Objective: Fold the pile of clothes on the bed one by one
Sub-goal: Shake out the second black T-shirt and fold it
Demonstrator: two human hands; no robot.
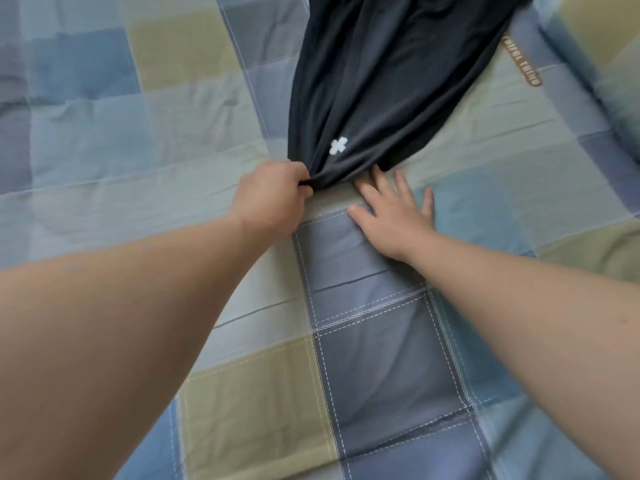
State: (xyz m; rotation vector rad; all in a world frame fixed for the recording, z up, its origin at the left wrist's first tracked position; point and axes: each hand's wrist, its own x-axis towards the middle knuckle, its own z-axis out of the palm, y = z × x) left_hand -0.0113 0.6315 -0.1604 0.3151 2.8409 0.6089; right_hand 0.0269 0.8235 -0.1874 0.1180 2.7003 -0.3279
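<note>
One garment [381,81], hem in left grip [273,195] — stretching away

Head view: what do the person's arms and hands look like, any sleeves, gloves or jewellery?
Both are bare. The left hand and right hand wear no gloves, and no rings show. The left forearm and right forearm have no sleeve as far as the frame edge, and neither wrist carries a watch or bracelet.
</note>
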